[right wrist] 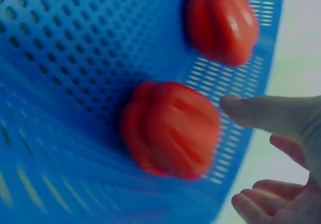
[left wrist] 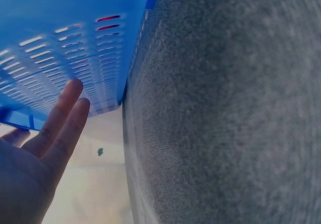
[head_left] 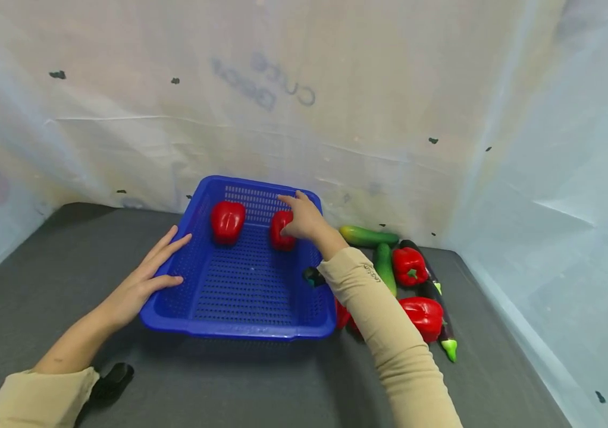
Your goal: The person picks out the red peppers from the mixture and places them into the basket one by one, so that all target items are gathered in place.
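Observation:
A blue plastic basket [head_left: 245,285] with slotted walls stands against the back sheet. Two red bell peppers lie inside along its far wall: the left bell pepper [head_left: 227,221] and the right bell pepper [head_left: 279,230]. My right hand [head_left: 308,219] is over the basket's far right corner, fingers spread. It partly covers the right pepper in the head view; the right wrist view shows a gap between thumb and that pepper [right wrist: 173,131]. At the basket's left side, my left hand [head_left: 135,291] has its fingers extended along the outer wall, thumb at the rim.
Right of the basket lie cucumbers [head_left: 368,236], several more red bell peppers [head_left: 423,318] and eggplants [head_left: 447,339]. My right forearm partly covers this group. Translucent sheeting [head_left: 368,89] walls in the back and sides of the dark grey table surface [head_left: 218,386].

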### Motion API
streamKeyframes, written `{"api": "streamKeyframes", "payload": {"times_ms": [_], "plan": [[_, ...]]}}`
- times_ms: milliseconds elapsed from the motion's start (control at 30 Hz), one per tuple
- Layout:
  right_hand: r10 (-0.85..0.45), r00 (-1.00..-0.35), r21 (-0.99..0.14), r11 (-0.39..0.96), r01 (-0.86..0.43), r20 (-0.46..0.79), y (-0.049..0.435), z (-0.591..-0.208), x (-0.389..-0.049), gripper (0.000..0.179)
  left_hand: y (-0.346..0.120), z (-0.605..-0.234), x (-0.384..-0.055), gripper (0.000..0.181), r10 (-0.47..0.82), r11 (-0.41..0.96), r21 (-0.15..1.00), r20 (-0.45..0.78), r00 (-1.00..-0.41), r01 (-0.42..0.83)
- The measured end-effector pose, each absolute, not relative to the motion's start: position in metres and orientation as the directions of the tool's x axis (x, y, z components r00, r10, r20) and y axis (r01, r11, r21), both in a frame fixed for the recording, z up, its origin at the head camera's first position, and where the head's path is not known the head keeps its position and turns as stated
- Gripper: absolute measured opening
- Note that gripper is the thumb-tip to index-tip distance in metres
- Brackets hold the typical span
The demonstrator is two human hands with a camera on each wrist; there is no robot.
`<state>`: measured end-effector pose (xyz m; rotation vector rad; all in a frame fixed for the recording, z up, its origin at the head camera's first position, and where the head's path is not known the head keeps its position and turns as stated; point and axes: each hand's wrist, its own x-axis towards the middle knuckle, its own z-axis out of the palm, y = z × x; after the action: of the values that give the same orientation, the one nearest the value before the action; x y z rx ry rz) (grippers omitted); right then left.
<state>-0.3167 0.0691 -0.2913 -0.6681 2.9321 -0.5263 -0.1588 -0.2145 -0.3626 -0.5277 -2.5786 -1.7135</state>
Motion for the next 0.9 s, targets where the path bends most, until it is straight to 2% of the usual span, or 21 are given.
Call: {"api": "streamKeyframes", "payload": {"times_ms": [233,900], "plan": [[-0.453,-0.89,-0.358,0.824,-0.439,0.048,0.071,-0.274,-0.311,0.08,-0.22,-0.363,-0.159,0.067,0.277,0.356,0.897,0.167,-0.946,0.263],[-0.457,-0.883,-0.394,0.796,-0.459,0.106,0.093,-0.262,-0.294,0.071,-0.224,-0.363,-0.16,0.066,0.29,0.351,0.9,0.158,-0.944,0.259]]}}
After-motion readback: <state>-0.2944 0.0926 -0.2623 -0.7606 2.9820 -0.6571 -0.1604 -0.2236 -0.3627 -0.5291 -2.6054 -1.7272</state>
